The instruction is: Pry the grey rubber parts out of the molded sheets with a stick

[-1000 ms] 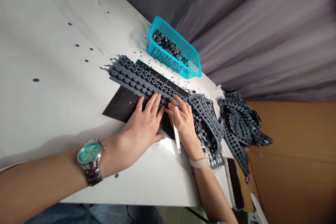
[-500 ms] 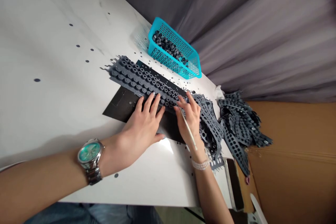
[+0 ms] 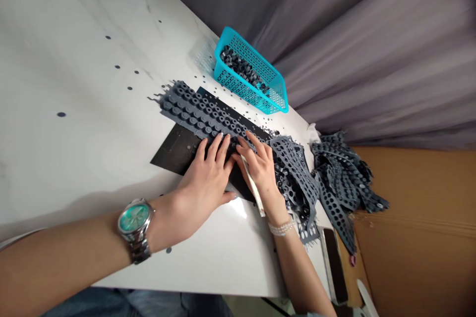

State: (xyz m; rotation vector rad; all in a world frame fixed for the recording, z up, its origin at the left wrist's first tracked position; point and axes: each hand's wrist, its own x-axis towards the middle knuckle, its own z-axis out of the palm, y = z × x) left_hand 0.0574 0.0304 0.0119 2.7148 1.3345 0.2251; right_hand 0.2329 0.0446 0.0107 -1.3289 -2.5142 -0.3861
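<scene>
A grey rubber sheet (image 3: 199, 109) studded with small round rings lies across a black mat (image 3: 174, 146) on the white table (image 3: 74, 84). My left hand (image 3: 204, 181) lies flat with its fingers stretched out, pressing the sheet's near end. Beside it, my right hand (image 3: 260, 168) holds a thin white stick (image 3: 253, 186) and its fingertips touch the sheet. A teal-faced watch (image 3: 135, 223) is on my left wrist and a bead bracelet (image 3: 280, 229) on my right.
A turquoise basket (image 3: 256, 77) with several dark rings stands beyond the sheet, near the grey curtain (image 3: 353, 44). Punched-out grey sheets (image 3: 297, 178) pile up at my right, with more (image 3: 345, 178) at the table's corner. Loose dark bits dot the table. A phone (image 3: 334, 267) lies at the edge.
My right hand has drawn back toward my left hand along the sheet, and the stick has swung closer to the mat. The view has shifted slightly.
</scene>
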